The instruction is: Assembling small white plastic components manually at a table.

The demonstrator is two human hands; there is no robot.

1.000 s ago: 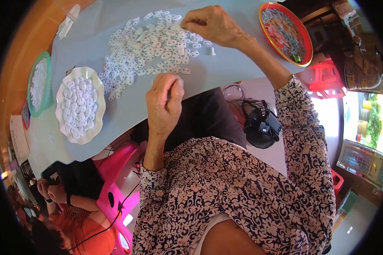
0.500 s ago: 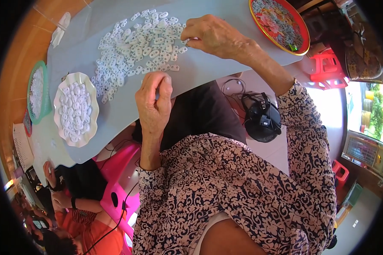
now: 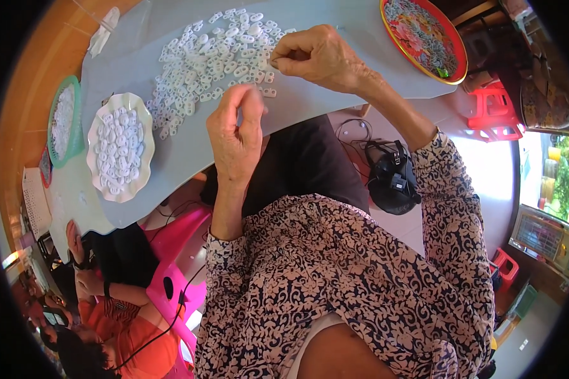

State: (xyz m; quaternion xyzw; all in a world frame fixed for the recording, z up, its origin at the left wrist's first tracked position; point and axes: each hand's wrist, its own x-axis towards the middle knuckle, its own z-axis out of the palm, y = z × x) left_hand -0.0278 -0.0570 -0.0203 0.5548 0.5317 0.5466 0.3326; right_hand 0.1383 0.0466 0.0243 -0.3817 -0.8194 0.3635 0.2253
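Many small white plastic pieces with two holes each (image 3: pixel 199 69) lie in a loose pile on the grey-blue table. At the near edge of this pile, my left hand (image 3: pixel 236 136) is raised with thumb and forefinger curled together. Its fingertips are blurred, and whatever they hold cannot be made out. My right hand (image 3: pixel 322 60) is close by, at the pile's right side, pinching with thumb and forefinger. A tiny dark spot shows at its fingertips, too small to name. The two hands are apart, fingertips facing each other.
A scalloped white dish (image 3: pixel 148 136) of white pieces stands left, beside a green basket (image 3: pixel 76 123) of more. At the far right is a red tray (image 3: pixel 464 60) with small grey metal-looking pieces. Someone in orange (image 3: pixel 148 344) sits left, near a pink chair (image 3: pixel 189 278).
The view has shifted slightly. My left hand has risen toward the pile and my right hand has come a little nearer to it, its thumb and forefinger now pinched closer.
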